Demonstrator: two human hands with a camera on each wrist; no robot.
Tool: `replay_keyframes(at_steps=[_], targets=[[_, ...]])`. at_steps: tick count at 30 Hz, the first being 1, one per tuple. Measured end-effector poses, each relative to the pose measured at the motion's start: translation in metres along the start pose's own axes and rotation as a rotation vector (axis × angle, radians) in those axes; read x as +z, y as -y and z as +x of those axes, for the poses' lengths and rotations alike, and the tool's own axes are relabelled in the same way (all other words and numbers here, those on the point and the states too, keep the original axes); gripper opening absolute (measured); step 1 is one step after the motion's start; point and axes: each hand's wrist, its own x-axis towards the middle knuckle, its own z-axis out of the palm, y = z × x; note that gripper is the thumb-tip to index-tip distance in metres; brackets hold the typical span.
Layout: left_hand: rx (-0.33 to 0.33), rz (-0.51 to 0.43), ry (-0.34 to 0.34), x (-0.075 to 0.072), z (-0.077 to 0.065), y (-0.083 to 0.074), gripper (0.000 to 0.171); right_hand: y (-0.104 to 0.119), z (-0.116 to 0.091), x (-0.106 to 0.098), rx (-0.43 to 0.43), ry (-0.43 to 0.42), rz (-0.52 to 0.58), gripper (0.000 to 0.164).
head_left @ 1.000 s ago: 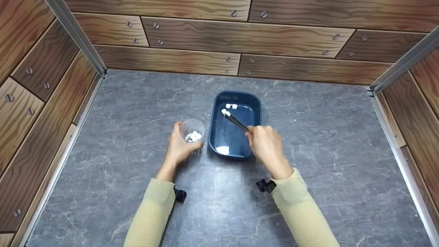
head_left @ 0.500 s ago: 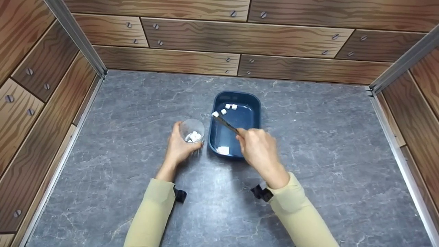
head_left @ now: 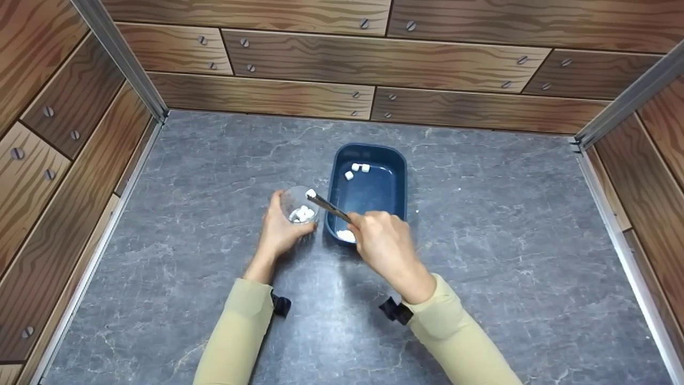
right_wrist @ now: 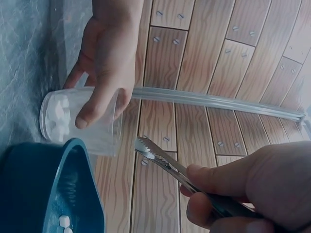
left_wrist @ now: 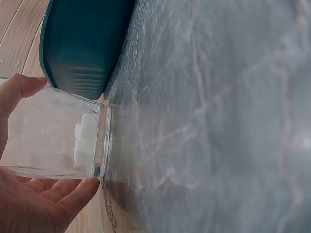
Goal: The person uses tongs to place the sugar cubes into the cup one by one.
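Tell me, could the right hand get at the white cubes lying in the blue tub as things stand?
Probably yes: the blue tub is open-topped and nothing covers its white cubes. But the tongs in the right hand seem to hold another cube, likely needing release first.

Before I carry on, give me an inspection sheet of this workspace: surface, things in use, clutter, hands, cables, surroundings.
Surface: grey, marble-patterned worktop.
Glass: upright, with several white cubes at the bottom.
Tub: blue, beside the glass; three loose cubes towards its far end; white patch at the near end, unclear.
Tongs: one gripped cube at the tip, close above the glass's rim.
Clutter: pale specks right of the tub, too small to identify.
Left hand: fingers curled round the glass.
Right hand: holds the tongs.
Cables: nothing seen.
Surroundings: wood-patterned walls, metal corner strips.
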Motion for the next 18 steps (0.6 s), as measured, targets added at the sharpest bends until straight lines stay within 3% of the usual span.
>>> replay_keyframes(at_steps=[7, 18], targets=[[-0.022, -0.003, 0.015, 0.0, 0.0, 0.0, 0.104, 0.002, 0.002, 0.007, -0.029, 0.024, 0.011, 0.012], [-0.02, -0.02, 0.014, 0.0, 0.0, 0.0, 0.106, -0.014, 0.0, -0.003, 0.031, -0.036, 0.052, 0.018]])
